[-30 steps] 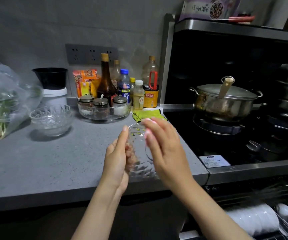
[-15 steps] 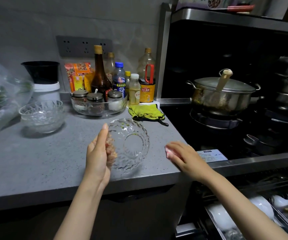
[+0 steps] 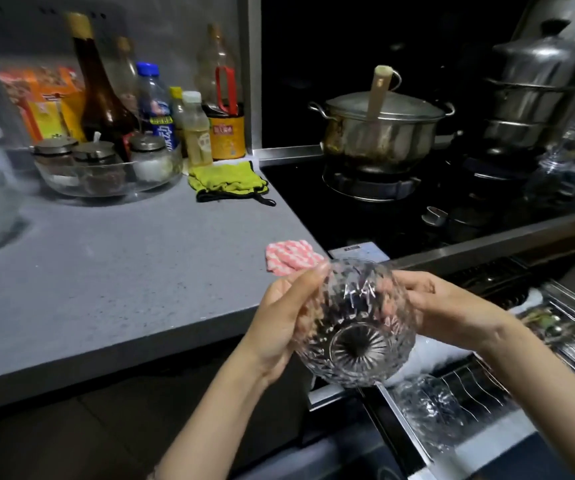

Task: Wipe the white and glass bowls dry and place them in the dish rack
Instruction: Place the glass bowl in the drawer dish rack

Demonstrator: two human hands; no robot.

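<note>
Left hand: the left hand (image 3: 275,327) grips the left wall of the glass bowl (image 3: 355,327), with the thumb lying up towards the rim. The other fingers show blurred through the glass.
Right hand: the right hand (image 3: 452,311) is curled round the right wall, palm against the glass.
Bowl's place: it is in the lower centre of the frame, held in the air between both hands. It is tipped so that its ribbed foot faces the camera and its mouth points away.
Handling: the bowl looks like thick cut glass, so probably stiff, fairly heavy for its size and breakable if it knocks against metal. The facets should give some grip, though any wet patches would be slick.
Where to hold: opposite walls, as the hands do now, or rim and foot together when lowering it.
Dish rack: the dish rack (image 3: 480,386) is pulled out at the lower right, below the bowl. Another cut-glass bowl (image 3: 431,414) lies in it.
Cloth: the pink-and-white cloth (image 3: 291,259) lies on the counter (image 3: 123,271) edge, just beyond the hands. Neither hand holds it.
Hard to make out: the bowl's inside faces away, so I cannot tell whether it is dry. A white shape (image 3: 428,356) behind the bowl may be a white bowl, but it is mostly covered. The rack's far end is cut off by the right edge of the frame.
</note>
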